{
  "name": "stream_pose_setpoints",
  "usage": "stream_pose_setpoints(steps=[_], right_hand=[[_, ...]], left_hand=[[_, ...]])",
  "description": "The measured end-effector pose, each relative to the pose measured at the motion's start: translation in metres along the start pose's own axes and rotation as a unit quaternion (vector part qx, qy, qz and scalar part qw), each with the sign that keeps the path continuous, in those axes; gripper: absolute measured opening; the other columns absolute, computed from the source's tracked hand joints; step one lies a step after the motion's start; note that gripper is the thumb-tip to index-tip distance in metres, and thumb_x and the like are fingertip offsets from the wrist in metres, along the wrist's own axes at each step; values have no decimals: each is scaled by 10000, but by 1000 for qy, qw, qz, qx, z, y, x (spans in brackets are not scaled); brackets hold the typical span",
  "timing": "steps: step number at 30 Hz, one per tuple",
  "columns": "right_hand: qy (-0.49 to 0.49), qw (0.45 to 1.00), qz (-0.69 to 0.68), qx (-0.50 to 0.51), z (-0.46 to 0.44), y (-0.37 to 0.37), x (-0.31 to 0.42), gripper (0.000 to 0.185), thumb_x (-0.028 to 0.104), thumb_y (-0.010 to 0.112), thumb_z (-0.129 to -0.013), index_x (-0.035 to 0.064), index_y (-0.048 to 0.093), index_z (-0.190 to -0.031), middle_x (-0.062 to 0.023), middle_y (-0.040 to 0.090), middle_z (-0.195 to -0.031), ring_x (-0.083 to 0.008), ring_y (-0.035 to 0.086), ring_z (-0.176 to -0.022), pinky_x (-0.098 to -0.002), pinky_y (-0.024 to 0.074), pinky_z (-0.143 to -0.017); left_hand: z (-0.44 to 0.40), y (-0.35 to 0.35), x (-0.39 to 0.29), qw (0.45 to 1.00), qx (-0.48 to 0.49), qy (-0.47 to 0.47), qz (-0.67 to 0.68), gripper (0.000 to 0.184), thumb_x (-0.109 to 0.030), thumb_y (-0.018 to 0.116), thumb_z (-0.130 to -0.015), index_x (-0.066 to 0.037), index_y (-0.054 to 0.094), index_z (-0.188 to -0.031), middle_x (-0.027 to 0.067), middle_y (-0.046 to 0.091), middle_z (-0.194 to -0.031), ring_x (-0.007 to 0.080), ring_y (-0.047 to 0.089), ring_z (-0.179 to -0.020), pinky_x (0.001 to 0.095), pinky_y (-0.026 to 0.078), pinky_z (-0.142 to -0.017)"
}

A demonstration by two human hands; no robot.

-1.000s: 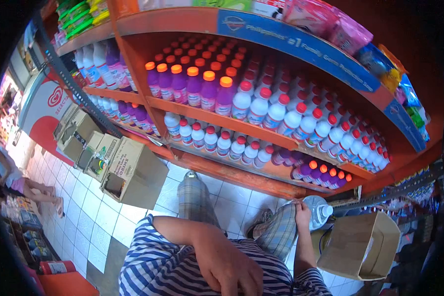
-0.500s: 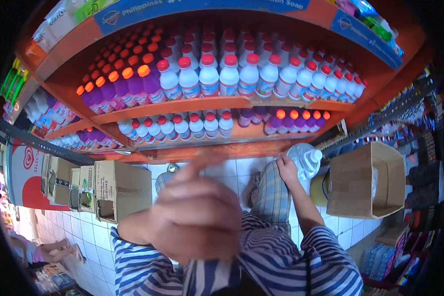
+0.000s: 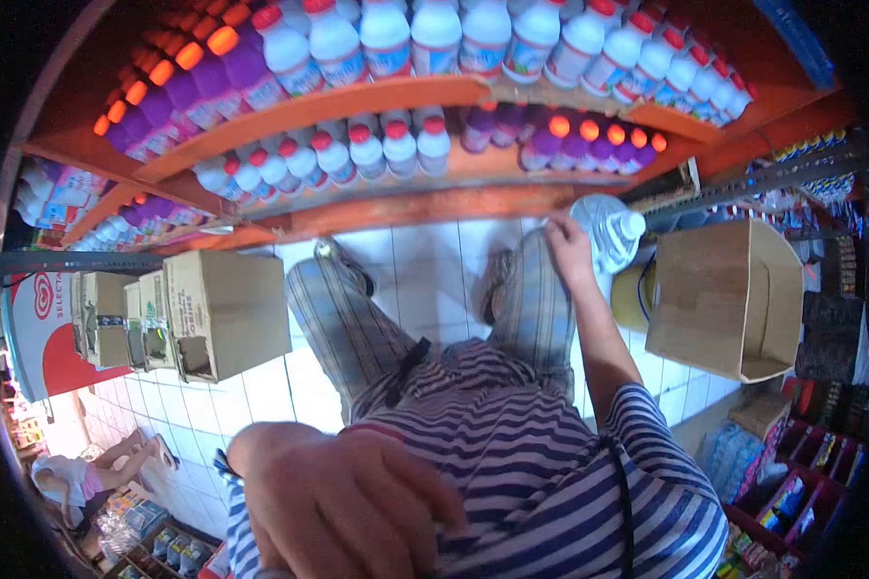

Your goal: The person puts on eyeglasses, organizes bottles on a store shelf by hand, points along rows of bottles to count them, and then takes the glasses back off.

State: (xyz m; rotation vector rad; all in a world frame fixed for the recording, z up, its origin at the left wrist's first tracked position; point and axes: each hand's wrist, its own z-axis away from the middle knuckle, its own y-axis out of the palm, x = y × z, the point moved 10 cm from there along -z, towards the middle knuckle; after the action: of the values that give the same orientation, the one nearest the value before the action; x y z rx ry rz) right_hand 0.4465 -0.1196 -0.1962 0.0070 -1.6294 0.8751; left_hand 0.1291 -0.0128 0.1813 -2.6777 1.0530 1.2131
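Observation:
My left hand [image 3: 348,502] is close to the camera in front of my striped shirt [image 3: 512,463], its back facing up. Its fingers are loosely bent and slightly apart, and I see nothing in them. My right hand [image 3: 568,249] rests on the right knee of my plaid trousers [image 3: 526,299], fingers lying bent over the cloth. Just beside that hand stands a large clear plastic jug [image 3: 603,236] with a white cap.
Orange shelves [image 3: 357,106] ahead hold rows of white bottles [image 3: 436,39] with red caps and purple bottles [image 3: 203,82] with orange caps. Cardboard boxes [image 3: 232,309] stand left; an open carton [image 3: 700,289] stands right. A person [image 3: 77,478] is at far left on the tiled floor.
My left hand has dropped from in front of the shelves towards my chest. The view has tilted down, showing more of my legs and shirt. My right hand stays on the knee.

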Motion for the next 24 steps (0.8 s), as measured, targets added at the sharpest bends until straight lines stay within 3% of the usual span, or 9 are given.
stream_pose_setpoints(steps=[2,4,6,8,11,14,17,19,24], right_hand=[[-18,991,-133,-10,12,-1,52,241,117,576,-864,-8,597,-1068,-112,649,-970,-186,607,-905,-286,460,-818],[-48,959,-275,54,31,2,146,194,66,541,-884,-4,606,-1053,-78,651,-953,-155,595,-903,-278,466,-808],[-146,939,-293,107,52,-10,231,194,52,556,-863,5,613,-1043,-89,650,-950,-159,598,-903,-276,468,-807],[-410,873,-237,120,88,-40,321,141,44,601,-779,12,641,-910,-98,652,-884,-233,624,-847,-304,498,-762],[-552,790,-213,161,131,-52,385,134,61,596,-786,14,635,-905,-97,649,-874,-235,622,-825,-308,496,-739],[-591,750,-219,199,156,-47,407,131,79,591,-793,16,629,-900,-96,646,-863,-236,621,-804,-312,494,-716],[-584,737,-258,224,165,-35,415,129,97,585,-799,18,623,-895,-95,642,-853,-238,619,-782,-316,493,-693],[-565,732,-301,234,165,-24,418,130,109,582,-804,20,619,-892,-95,640,-846,-239,618,-768,-318,492,-677],[-517,706,-424,233,166,7,426,138,138,573,-815,23,609,-883,-94,635,-829,-242,616,-732,-325,489,-639]], left_hand=[[1,12,8,996,6,48,77,230,-302,579,-883,-194,640,-1076,72,581,-1036,226,571,-878,468,449,-774],[6,14,6,996,-17,82,-12,229,-295,579,-885,-224,630,-1097,60,580,-1043,219,583,-841,458,462,-757],[8,12,5,992,-30,91,-76,239,-285,572,-891,-252,615,-1124,50,580,-1054,214,591,-836,456,469,-752],[8,8,7,991,-44,77,-100,259,-269,560,-900,-276,596,-1156,41,579,-1070,210,595,-863,461,471,-759],[13,9,8,985,-46,85,-144,304,-259,559,-902,-297,561,-1204,46,575,-1090,205,599,-894,485,463,-765],[17,3,14,985,-69,83,-134,322,-182,545,-903,-241,552,-1219,54,582,-1080,183,607,-888,448,486,-780],[30,3,13,918,-252,206,-226,168,-253,525,-906,-264,631,-1036,42,614,-965,186,610,-815,362,473,-670],[41,2,13,894,-300,229,-241,157,-278,529,-904,-274,656,-996,44,625,-934,186,609,-788,330,467,-630],[44,-1,24,928,-213,232,-200,205,-312,572,-884,-284,644,-1073,58,620,-987,190,600,-791,331,461,-611]])
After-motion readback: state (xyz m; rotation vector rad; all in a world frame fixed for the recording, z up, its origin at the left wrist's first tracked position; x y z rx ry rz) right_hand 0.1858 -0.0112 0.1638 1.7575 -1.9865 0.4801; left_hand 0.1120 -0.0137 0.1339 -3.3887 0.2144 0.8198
